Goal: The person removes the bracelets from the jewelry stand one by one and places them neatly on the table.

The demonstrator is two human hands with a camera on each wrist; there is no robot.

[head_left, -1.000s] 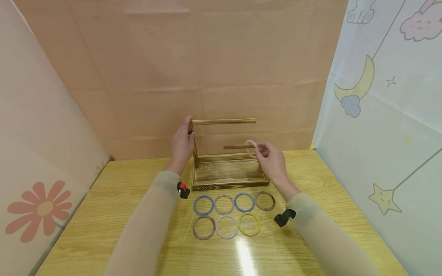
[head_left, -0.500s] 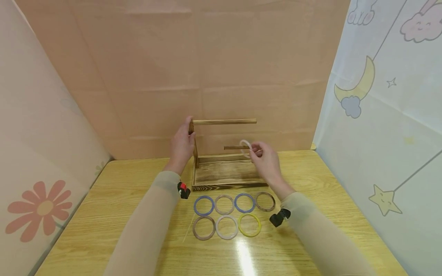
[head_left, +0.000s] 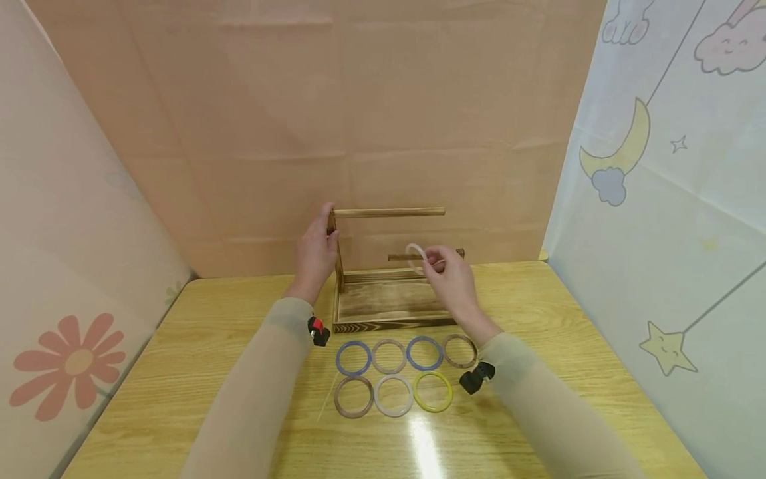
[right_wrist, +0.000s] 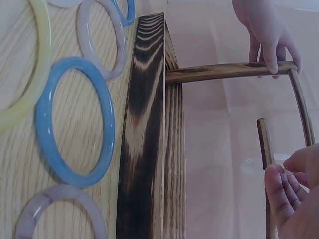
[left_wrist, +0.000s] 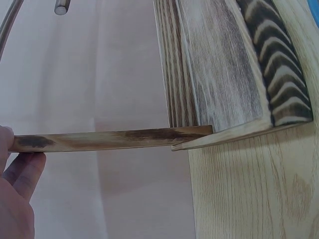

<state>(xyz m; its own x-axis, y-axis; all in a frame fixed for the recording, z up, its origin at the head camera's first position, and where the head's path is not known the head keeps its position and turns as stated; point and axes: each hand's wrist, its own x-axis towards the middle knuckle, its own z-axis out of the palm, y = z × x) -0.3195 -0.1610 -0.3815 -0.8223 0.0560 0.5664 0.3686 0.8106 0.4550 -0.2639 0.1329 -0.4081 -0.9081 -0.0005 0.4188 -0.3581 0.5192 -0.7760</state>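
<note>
My left hand (head_left: 315, 251) grips the left upright post (left_wrist: 114, 141) of a wooden bangle rack near its top. The post rises from a shallow wooden tray (head_left: 395, 326) and carries an upper rod (head_left: 391, 213) that points right. From the right side a lower rod (head_left: 397, 257) points left. Between thumb and fingers, my right hand (head_left: 450, 278) pinches a pale translucent bangle (head_left: 409, 251). That bangle appears to be around the lower rod, some way in from its free end. The right post is mostly hidden behind the right hand.
Two rows of bangles lie on the wood-grain table (head_left: 197, 372) before the rack, among them a blue bangle (head_left: 354, 358), a yellow bangle (head_left: 433, 391), a white bangle (head_left: 393, 395) and a brown bangle (head_left: 459, 350). A brown paper backdrop (head_left: 251, 159) stands behind.
My right hand has moved left with the pale bangle, from near the base of the lower rod toward its free end. The left hand stays on the post.
</note>
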